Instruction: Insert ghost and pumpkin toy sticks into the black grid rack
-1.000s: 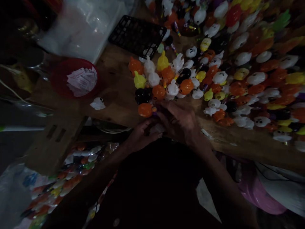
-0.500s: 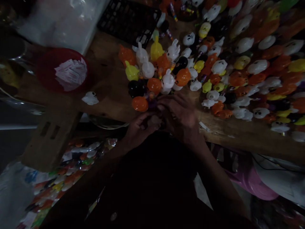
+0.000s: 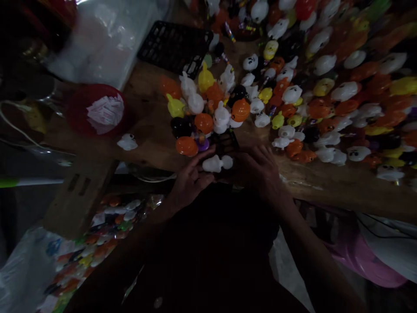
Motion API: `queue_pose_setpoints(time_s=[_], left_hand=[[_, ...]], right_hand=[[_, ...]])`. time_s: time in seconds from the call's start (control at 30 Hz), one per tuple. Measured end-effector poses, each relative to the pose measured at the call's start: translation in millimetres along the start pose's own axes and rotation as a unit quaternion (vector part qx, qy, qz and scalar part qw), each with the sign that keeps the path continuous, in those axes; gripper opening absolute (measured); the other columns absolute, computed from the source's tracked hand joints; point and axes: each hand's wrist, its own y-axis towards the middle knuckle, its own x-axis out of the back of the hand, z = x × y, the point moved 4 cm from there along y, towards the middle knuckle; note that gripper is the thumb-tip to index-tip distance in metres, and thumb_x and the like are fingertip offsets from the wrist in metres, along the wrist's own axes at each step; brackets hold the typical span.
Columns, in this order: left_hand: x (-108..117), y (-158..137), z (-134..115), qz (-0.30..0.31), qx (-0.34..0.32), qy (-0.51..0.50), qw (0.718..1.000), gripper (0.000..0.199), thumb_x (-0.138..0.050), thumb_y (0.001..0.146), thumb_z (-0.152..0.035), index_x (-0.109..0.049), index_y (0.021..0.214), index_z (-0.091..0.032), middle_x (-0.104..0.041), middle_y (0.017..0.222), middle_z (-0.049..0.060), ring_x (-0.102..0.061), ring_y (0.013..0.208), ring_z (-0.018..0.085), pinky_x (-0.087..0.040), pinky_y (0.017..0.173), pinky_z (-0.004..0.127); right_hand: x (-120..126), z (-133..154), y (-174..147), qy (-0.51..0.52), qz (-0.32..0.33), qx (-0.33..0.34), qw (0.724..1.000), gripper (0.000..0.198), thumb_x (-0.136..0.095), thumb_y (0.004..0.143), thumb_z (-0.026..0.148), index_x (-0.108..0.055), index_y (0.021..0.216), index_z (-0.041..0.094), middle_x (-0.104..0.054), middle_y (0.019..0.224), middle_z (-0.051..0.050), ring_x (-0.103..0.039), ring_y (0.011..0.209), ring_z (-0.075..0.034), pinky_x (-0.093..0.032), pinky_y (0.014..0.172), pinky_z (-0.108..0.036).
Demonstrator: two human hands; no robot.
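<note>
A white hollow plastic toy figure point(image 3: 212, 164) with a rounded knob at one end lies between the thumb and forefinger of my left hand point(image 3: 189, 182), which is closed on it. To its right, my right hand point(image 3: 262, 167) rests at the table edge, fingers stretched out and somewhat apart, with nothing visible in them. A black plastic basket point(image 3: 224, 141) shows partly between my hands; the rest is covered or dark. Just beyond my left hand sit an orange pumpkin toy point(image 3: 186, 146) and a purple piece point(image 3: 202, 144).
Many orange, white, yellow and black toys point(image 3: 325, 108) crowd the wooden table point(image 3: 146, 113) on the right. At left are a red bowl point(image 3: 76, 115) with paper slips, a white ghost toy point(image 3: 127, 142) and a clear plastic bag point(image 3: 97, 39). Another black basket point(image 3: 176, 45) lies behind.
My right hand has moved right, away from the left hand. The white toy figure and part of the basket are now uncovered. The view has shifted slightly.
</note>
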Motion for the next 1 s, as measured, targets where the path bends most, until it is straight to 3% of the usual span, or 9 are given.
queue_pose_setpoints(time_s=[0.07, 0.17, 0.33, 0.5, 0.6, 0.8, 1.0], left_hand=[[2, -1, 1, 0.007, -0.003, -0.029, 1.000, 0.055, -0.073, 0.086, -0.039, -0.059, 0.138, -0.027, -0.044, 0.159, 0.011, -0.067, 0.113, 0.025, -0.063, 0.076, 0.029], [4, 0, 3, -0.015, -0.002, -0.035, 0.999, 0.046, -0.069, 0.089, -0.036, -0.062, 0.133, -0.024, -0.056, 0.149, 0.013, -0.070, 0.107, 0.023, -0.064, 0.077, 0.031], [2, 5, 1, -0.052, 0.029, -0.017, 0.998, 0.038, -0.066, 0.092, -0.038, -0.066, 0.125, -0.020, -0.073, 0.120, 0.011, -0.075, 0.094, 0.022, -0.065, 0.076, 0.033], [-1, 6, -2, -0.068, 0.039, -0.010, 0.997, 0.035, -0.068, 0.091, -0.037, -0.067, 0.122, -0.020, -0.071, 0.125, 0.011, -0.075, 0.091, 0.021, -0.065, 0.073, 0.030], [-2, 6, -2, -0.065, 0.042, -0.013, 0.997, 0.039, -0.069, 0.090, -0.037, -0.066, 0.126, -0.020, -0.071, 0.126, 0.011, -0.075, 0.089, 0.019, -0.065, 0.074, 0.030], [0, 6, 0, -0.070, 0.056, -0.014, 0.996, 0.045, -0.073, 0.087, -0.042, -0.066, 0.126, -0.020, -0.070, 0.127, 0.012, -0.075, 0.084, 0.019, -0.066, 0.072, 0.032], [0, 8, 1, -0.072, 0.058, -0.042, 0.995, 0.041, -0.074, 0.084, -0.038, -0.069, 0.121, -0.021, -0.073, 0.120, 0.010, -0.075, 0.084, 0.018, -0.065, 0.071, 0.030]], right_hand=[[-1, -7, -10, 0.026, -0.024, -0.033, 0.999, 0.017, -0.050, 0.099, 0.018, -0.064, 0.108, 0.021, -0.069, 0.102, -0.008, -0.058, 0.091, -0.023, -0.046, 0.083, -0.037], [-6, -11, -16, 0.051, -0.035, -0.075, 0.995, 0.013, -0.050, 0.096, 0.015, -0.061, 0.093, 0.020, -0.066, 0.087, -0.007, -0.059, 0.079, -0.021, -0.047, 0.073, -0.033], [-8, -12, -13, 0.093, -0.041, -0.130, 0.986, 0.011, -0.053, 0.091, 0.014, -0.063, 0.092, 0.020, -0.067, 0.087, -0.006, -0.061, 0.079, -0.020, -0.047, 0.072, -0.031], [-1, -13, -21, 0.136, -0.072, -0.178, 0.972, 0.014, -0.055, 0.096, 0.023, -0.069, 0.093, 0.019, -0.068, 0.085, -0.006, -0.062, 0.076, -0.019, -0.049, 0.069, -0.031], [-1, -14, -26, 0.194, -0.103, -0.224, 0.950, 0.012, -0.064, 0.092, 0.026, -0.071, 0.098, 0.019, -0.070, 0.084, -0.005, -0.062, 0.072, -0.018, -0.050, 0.067, -0.030], [-2, -11, -28, 0.320, -0.113, -0.274, 0.900, 0.017, -0.066, 0.091, 0.032, -0.074, 0.099, 0.019, -0.076, 0.093, -0.004, -0.069, 0.085, -0.019, -0.054, 0.076, -0.031], [-11, -5, -23, 0.335, -0.119, -0.304, 0.884, 0.021, -0.066, 0.089, 0.035, -0.074, 0.098, 0.018, -0.075, 0.090, -0.003, -0.068, 0.082, -0.019, -0.055, 0.074, -0.031]])
